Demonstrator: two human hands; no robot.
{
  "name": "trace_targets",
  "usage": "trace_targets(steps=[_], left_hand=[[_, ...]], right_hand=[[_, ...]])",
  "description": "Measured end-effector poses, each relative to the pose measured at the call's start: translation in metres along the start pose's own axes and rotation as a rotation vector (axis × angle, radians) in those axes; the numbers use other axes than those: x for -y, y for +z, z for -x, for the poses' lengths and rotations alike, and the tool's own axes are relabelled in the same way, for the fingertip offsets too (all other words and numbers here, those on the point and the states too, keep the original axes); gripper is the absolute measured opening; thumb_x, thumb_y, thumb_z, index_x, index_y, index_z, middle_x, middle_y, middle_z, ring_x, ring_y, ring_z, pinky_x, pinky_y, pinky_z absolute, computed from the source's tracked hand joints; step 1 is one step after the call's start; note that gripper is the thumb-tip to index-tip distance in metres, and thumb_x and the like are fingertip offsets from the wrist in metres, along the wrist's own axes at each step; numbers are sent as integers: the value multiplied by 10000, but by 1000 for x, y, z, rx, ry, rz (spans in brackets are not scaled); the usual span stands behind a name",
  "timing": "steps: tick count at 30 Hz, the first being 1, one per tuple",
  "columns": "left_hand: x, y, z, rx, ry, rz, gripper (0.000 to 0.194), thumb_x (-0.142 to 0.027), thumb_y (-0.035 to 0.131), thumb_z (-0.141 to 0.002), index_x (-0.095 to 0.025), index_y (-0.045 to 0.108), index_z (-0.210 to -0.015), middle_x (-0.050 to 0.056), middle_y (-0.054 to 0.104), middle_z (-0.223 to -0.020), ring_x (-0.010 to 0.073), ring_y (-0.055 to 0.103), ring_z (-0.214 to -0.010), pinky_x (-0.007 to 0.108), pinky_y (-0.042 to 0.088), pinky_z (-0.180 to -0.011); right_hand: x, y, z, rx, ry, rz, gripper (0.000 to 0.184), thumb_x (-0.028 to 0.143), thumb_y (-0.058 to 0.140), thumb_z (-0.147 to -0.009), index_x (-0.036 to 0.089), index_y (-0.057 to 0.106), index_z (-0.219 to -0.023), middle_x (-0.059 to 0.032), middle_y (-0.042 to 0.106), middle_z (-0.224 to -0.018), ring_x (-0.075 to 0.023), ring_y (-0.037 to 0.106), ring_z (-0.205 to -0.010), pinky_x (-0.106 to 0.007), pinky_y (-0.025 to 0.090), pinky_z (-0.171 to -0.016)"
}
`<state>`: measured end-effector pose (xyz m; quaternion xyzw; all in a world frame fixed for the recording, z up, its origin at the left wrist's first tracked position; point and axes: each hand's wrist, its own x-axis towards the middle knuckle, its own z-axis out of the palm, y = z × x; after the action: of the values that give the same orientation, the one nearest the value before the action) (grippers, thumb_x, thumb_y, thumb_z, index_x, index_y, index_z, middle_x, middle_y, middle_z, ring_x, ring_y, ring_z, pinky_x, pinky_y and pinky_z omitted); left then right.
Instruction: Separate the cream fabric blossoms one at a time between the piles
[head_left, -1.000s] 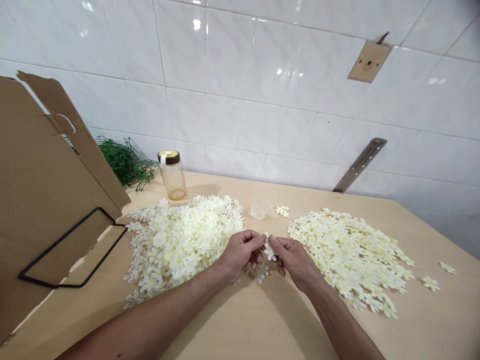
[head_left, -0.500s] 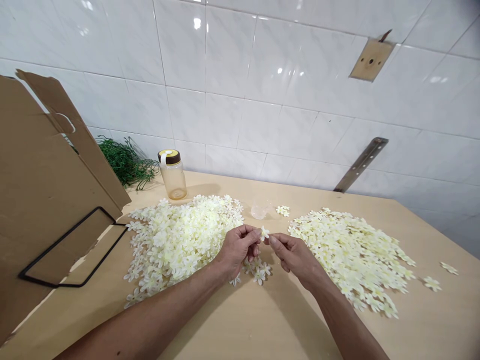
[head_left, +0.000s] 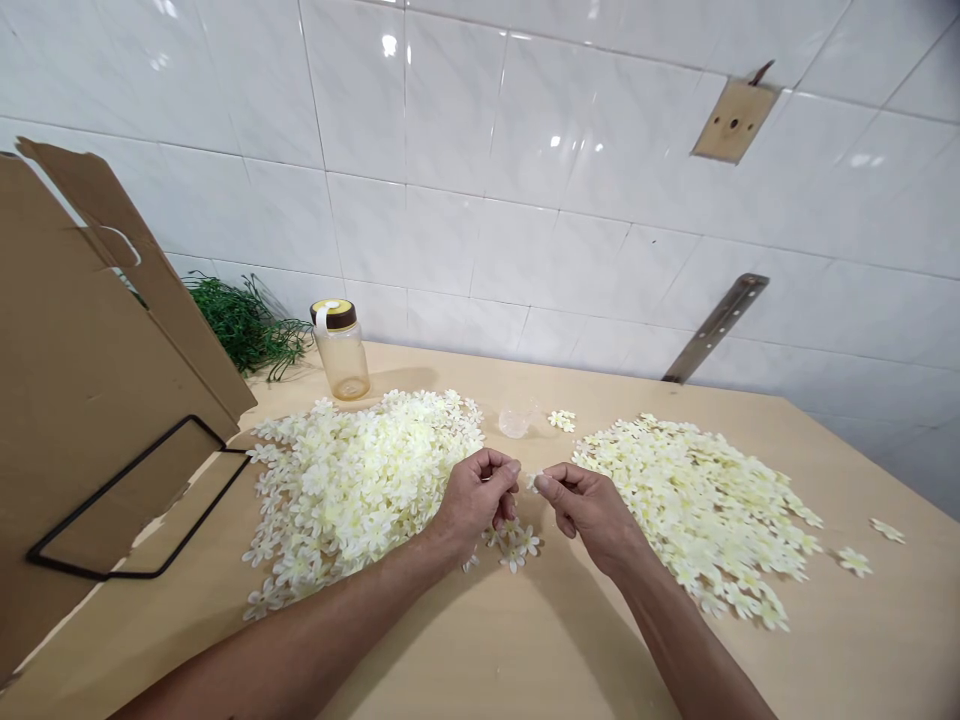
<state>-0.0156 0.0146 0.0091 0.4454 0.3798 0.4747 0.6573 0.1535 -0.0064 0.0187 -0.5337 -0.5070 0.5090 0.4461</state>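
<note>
My right hand (head_left: 581, 500) pinches a small cream artificial flower (head_left: 532, 482) between thumb and fingertips, its petals partly hidden by the fingers. Just left of it, a short gap away, my left hand (head_left: 484, 490) is closed with thumb against forefinger. What it holds, if anything, I cannot make out. Beneath the left hand a few loose flowers (head_left: 516, 546) lie on the table. A heaped pile of cream flowers (head_left: 360, 470) spreads to the left of my hands. To the right lies a flatter pile of similar flowers (head_left: 705, 510).
Behind my hands are a small clear plastic piece (head_left: 514, 422) and a flower cluster (head_left: 562, 420). A lidded bottle (head_left: 342, 355), green artificial stems (head_left: 240, 325), a cardboard sheet (head_left: 97, 380) and a black wire frame (head_left: 135, 575) occupy the left. A tiled wall (head_left: 450, 120) rises behind the table.
The flower that was between both hands' fingertips is now apart from my left hand and in my right fingers. A small gap has opened between the hands.
</note>
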Motion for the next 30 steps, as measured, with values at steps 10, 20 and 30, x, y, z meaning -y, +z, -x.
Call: trace_targets(steps=[10,20,30], left_hand=[[-8,4,3,-16,-30,29,309,-426,704,-723,-167,535,-713,-43,528,-530,63,449,-366,176,301,-335],[0,-1,3,225,-89,-12,424,-574,631,-774,-152,599,-742,-12,538,-489,91,480,-373,196,335,-362],[-9,-2,3,-108,122,-235,139,-303,608,-767,-174,587,-720,-29,510,-531,94,451,-452,214,364,-456]], right_hand=[[1,2,1,16,13,-15,525,636,604,-789,190,455,-555,39,399,-508,-80,339,-425,-220,289,-392],[0,4,3,96,-29,148,543,653,542,-819,184,529,-545,35,418,-454,-97,356,-417,-237,296,-420],[0,5,5,143,4,214,479,583,574,-833,180,531,-578,52,401,-461,-77,357,-406,-215,287,-405]])
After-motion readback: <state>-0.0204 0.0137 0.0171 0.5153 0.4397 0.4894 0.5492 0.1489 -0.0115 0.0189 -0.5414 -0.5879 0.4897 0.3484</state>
